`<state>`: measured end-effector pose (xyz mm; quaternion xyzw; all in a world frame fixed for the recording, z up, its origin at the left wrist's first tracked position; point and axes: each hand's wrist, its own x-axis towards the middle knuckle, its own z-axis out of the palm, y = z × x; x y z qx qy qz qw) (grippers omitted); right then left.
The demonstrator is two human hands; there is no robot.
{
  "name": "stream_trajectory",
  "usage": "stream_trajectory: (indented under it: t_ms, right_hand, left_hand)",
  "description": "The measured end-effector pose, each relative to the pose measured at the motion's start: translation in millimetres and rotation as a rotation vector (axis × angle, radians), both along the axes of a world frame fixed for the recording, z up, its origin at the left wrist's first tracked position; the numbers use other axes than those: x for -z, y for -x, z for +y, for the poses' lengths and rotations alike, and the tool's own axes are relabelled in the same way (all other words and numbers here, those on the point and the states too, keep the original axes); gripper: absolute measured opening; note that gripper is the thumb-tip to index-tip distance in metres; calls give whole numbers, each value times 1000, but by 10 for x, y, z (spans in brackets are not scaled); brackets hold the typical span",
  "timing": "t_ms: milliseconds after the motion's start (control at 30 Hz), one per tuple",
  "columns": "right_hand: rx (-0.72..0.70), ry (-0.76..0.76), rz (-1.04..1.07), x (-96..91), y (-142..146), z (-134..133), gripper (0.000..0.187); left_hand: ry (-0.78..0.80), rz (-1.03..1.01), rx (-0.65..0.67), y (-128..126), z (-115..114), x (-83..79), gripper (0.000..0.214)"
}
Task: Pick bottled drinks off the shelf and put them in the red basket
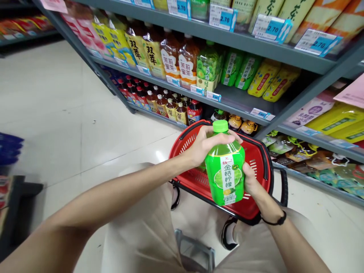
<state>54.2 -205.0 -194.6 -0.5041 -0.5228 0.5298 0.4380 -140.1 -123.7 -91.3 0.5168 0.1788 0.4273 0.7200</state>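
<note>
Upright above a red shopping basket [196, 178] is a green drink bottle [225, 178] with a lime picture and a bright green cap. My left hand [209, 142] is wrapped round the bottle's shoulder, just under the cap. Against the lower right side of the bottle rests my right hand [253, 182], thumb at the front; its other fingers are hidden behind the bottle. Inside the basket, a bit of something green shows behind the bottle, too covered to make out. The basket's black handle [283, 187] sticks out at its right end.
Ahead stands a grey shelf [227, 94] with rows of tea and juice bottles and price tags. Similar green bottles [246, 71] stand on the middle shelf beside yellow bottles [263, 77]. A grey metal frame [196, 246] is between my legs. Pale floor tiles [71, 113] lie at left.
</note>
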Motion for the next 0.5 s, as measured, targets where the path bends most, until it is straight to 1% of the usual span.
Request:
stream_trajectory:
  t_ms: [100, 167, 267, 500]
  right_hand:
    - [-59, 83, 111, -25, 44, -13, 96]
    - [-56, 114, 161, -60, 85, -10, 93]
    - [-61, 129, 233, -86, 116, -9, 86]
    - [-42, 156, 200, -64, 91, -38, 87]
  left_hand:
    - [68, 6, 5, -20, 23, 66, 27]
    - [95, -3, 18, -31, 41, 112, 27]
    - [92, -19, 31, -39, 62, 160, 25]
    - [91, 0, 46, -45, 73, 180, 25]
